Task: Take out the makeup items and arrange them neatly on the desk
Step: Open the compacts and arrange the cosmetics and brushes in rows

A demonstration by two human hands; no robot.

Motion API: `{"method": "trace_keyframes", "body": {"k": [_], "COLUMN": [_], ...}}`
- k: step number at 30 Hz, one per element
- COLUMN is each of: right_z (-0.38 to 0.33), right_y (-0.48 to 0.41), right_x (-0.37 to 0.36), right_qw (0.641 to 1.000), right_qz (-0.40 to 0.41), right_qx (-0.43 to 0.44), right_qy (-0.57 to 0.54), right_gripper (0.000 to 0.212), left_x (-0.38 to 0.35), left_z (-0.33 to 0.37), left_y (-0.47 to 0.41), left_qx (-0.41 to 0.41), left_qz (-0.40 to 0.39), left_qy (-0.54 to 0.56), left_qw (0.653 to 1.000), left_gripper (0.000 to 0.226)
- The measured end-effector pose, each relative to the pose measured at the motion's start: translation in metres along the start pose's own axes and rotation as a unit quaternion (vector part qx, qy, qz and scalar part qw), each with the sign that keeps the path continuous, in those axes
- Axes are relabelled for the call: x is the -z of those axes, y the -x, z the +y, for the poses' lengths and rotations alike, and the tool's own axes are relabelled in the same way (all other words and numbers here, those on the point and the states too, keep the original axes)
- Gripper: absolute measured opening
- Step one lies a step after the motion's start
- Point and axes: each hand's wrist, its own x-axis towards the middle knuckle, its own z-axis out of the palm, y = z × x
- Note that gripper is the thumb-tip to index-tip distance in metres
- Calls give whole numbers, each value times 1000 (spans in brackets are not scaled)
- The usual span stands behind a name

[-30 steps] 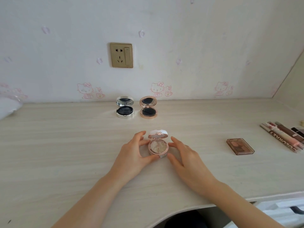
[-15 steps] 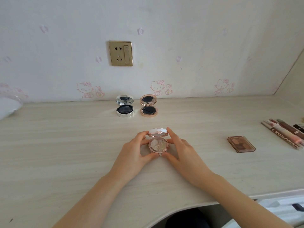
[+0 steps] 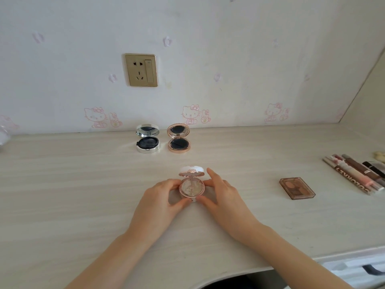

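A small round rose-gold compact (image 3: 191,187) with a white lid stands open on the pale wooden desk (image 3: 73,184), near the middle. My left hand (image 3: 161,200) grips its left side with thumb and fingers. My right hand (image 3: 221,195) holds its right side, the index finger raised beside the lid. Behind, near the wall, a silver compact (image 3: 147,141) and a rose-gold compact (image 3: 178,140) stand open side by side. A brown eyeshadow palette (image 3: 296,187) lies to the right. Several makeup pens (image 3: 354,174) lie in a row at the far right.
A gold wall socket (image 3: 141,70) is on the wall above the compacts. Something white (image 3: 3,138) shows at the left edge. The desk's front edge curves inward below my arms, with a drawer handle (image 3: 373,269) at the lower right.
Both hands have closed in on the small compact, and its lid has been lowered somewhat. The compact stays near the desk's middle.
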Motion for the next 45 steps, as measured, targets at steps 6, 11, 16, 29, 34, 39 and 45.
{"method": "trace_keyframes", "body": {"k": [6, 11, 16, 29, 34, 39, 45], "right_z": [16, 32, 57, 71, 69, 68, 66], "right_y": [-19, -47, -81, -141, -150, -156, -149], "right_x": [9, 14, 15, 12, 12, 13, 20], "right_qw": [1000, 999, 998, 996, 996, 996, 997], "right_qz": [-3, 1, 31, 39, 35, 29, 8], "right_qx": [-1, -31, -60, -70, -55, -63, -71], "right_qy": [7, -20, 3, 42, 63, 48, 41], "right_gripper": [68, 84, 89, 73, 71, 74, 76], "left_x": [-14, -39, -59, -66, -64, -60, -60], "left_z": [4, 11, 9, -3, -6, -5, -4], "left_y": [-23, -57, -92, -124, -134, -139, -138], "left_qx": [-29, -46, -86, -164, -152, -146, -141], "left_qz": [-18, 7, 0, 0, -13, -29, -55], "left_qy": [-67, -134, -142, -312, -328, -331, -320], "left_qw": [997, 990, 986, 936, 932, 932, 935], "left_gripper": [31, 28, 25, 56, 60, 58, 56]}}
